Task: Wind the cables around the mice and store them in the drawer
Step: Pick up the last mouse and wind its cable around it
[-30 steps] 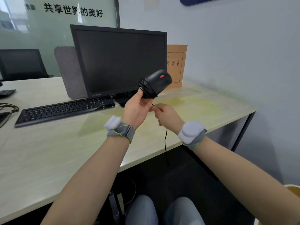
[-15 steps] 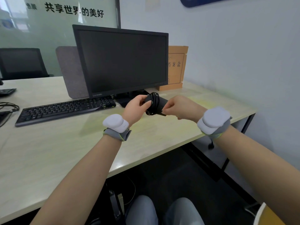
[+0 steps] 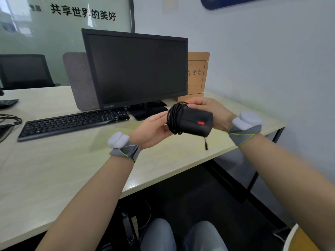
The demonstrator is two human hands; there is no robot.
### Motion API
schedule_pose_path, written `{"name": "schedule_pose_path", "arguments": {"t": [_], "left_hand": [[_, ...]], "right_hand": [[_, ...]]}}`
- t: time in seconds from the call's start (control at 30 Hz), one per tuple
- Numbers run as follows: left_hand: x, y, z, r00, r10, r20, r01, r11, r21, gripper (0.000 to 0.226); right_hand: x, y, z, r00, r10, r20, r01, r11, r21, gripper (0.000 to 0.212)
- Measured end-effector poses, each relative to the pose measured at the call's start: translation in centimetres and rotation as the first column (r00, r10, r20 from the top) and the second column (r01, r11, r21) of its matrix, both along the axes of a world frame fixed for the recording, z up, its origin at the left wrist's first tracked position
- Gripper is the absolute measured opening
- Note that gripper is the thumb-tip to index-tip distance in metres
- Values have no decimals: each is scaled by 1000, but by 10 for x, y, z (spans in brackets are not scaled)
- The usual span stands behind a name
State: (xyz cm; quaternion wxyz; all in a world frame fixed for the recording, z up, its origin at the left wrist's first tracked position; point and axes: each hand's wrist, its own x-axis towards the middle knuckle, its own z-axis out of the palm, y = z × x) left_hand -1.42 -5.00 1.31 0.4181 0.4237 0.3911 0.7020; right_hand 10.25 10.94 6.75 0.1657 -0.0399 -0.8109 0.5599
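A black mouse (image 3: 194, 122) with a red scroll wheel is held above the desk (image 3: 54, 169), lying on its side. Its black cable (image 3: 174, 118) is wound in several loops around the mouse's left end. A short tail with the plug (image 3: 206, 144) hangs below the mouse. My left hand (image 3: 154, 129) holds the mouse from the left and below. My right hand (image 3: 212, 111) reaches over from the right and pinches the cable at the top of the loops. No drawer is in view.
A black monitor (image 3: 137, 69) and a black keyboard (image 3: 72, 122) stand on the desk behind the hands. A brown file box (image 3: 196, 75) leans at the wall. Loose cables (image 3: 9, 120) lie at the left edge. My knees show under the desk.
The mouse came down from its raised position and turned on its side. My right hand rose from below the mouse to its top, and the long hanging cable has shortened to a short tail.
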Motion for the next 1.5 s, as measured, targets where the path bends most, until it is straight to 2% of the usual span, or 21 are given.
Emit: {"name": "schedule_pose_path", "arguments": {"t": [0.07, 0.1, 0.17, 0.23, 0.4, 0.47, 0.53, 0.6, 0.63, 0.77, 0.83, 0.93, 1.0, 1.13, 1.33, 1.4, 1.5], "left_hand": [[0, 3, 5, 989, 18, 149, -31, 996, 83, 26], [-1, 5, 6, 976, 49, 211, -74, 990, 116, 26], [-1, 10, 9, 960, 169, 224, -201, 972, 126, 24], [0, 14, 7, 936, 306, 175, -327, 939, 106, 22], [-12, 12, 3, 797, 578, 177, -594, 803, 50, 19], [-16, 8, 0, 758, 648, 72, -650, 760, 11, 15], [-17, 5, -5, 710, 695, -111, -703, 710, -46, 20], [-17, 1, -8, 658, 713, -244, -745, 662, -76, 25], [-17, 0, -8, 654, 713, -253, -749, 656, -86, 25], [-11, -9, -5, 696, 659, -285, -714, 678, -176, 27], [-8, -14, -3, 739, 604, -299, -667, 718, -197, 28], [-4, -28, -1, 779, 512, -362, -604, 769, -211, 28], [-2, -35, 2, 799, 453, -396, -562, 797, -222, 24], [3, -61, 7, 836, 388, -387, -499, 831, -245, 19], [11, -108, 4, 868, 341, -360, -465, 814, -348, 13], [15, -131, 0, 883, 306, -357, -435, 819, -375, 8], [22, -172, -9, 895, 241, -374, -403, 796, -451, 12]], "right_hand": [[-4, -6, -17, 999, -40, -32, 38, 998, -47, 28], [-6, -12, -25, 997, -67, -25, 63, 988, -140, 28], [-15, -26, -37, 991, -133, 13, 132, 967, -217, 27], [-22, -37, -45, 978, -205, 42, 208, 975, -77, 26], [-21, -55, -50, 951, -174, 255, 122, 971, 207, 22], [-20, -59, -48, 939, -192, 286, 103, 949, 298, 20], [-20, -62, -43, 930, -223, 294, 80, 900, 428, 24], [-19, -65, -41, 925, -253, 283, 64, 839, 541, 29], [-18, -68, -40, 925, -255, 281, 50, 816, 576, 29], [-10, -82, -39, 930, -226, 290, -32, 737, 675, 27], [-8, -86, -35, 946, -246, 209, 8, 666, 746, 23], [-4, -91, -27, 954, -298, 11, 177, 595, 784, 14], [-2, -88, -23, 949, -310, -64, 256, 631, 732, 7], [5, -100, -20, 968, -243, -67, 233, 759, 608, 5], [12, -135, -37, 970, -209, -125, 243, 793, 559, 13], [14, -149, -41, 975, -204, -84, 219, 844, 490, 30], [16, -176, -51, 983, -59, 171, -2, 942, 336, 49]]}}
